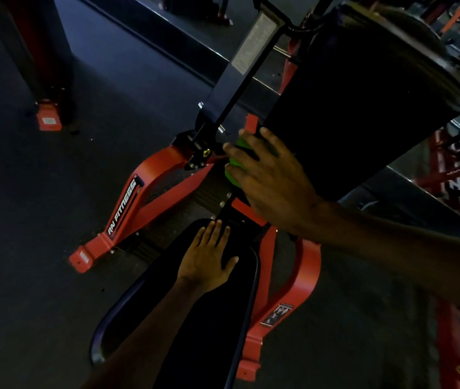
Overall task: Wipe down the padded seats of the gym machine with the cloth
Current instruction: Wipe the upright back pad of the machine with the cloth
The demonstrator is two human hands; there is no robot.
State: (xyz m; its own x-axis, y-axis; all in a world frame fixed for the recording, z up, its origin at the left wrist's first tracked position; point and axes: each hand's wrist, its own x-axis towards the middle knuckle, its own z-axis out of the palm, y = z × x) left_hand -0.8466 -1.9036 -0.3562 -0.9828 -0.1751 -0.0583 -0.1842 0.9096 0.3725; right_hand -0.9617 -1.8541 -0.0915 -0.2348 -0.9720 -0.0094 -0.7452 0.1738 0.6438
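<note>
Under me lies dark speckled floor (26, 206). At upper left another rig's red foot (48, 117) stands on it. Red racks (459, 175) crowd the right edge.

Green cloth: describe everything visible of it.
The cloth is bright green and looks soft. It is mostly hidden under the right hand, whose spread fingers press it against the lower end of the black back pad. Only small patches show between the fingers, so its full shape cannot be told.

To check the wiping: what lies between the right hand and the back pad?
Head view: the green cloth lies under the right hand, against the lower back pad.
</note>
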